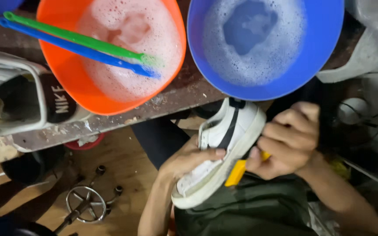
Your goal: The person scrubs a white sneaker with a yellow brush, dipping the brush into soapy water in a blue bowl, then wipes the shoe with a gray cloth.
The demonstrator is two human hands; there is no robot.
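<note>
White sneaker [224,148] — two hands, one brush [237,171]

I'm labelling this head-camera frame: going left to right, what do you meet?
Second sneaker on the bench → orange basin of suds with two brushes → left hand → white sneaker → yellow brush → right hand.

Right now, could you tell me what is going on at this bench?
A person is cleaning a white sneaker over their lap. The left hand steadies it, while the right hand presses a yellow brush against its sole edge. On the bench above sit an orange basin and a blue basin, both foamy, with two long-handled brushes across the orange one. Another sneaker lies at left.
</note>
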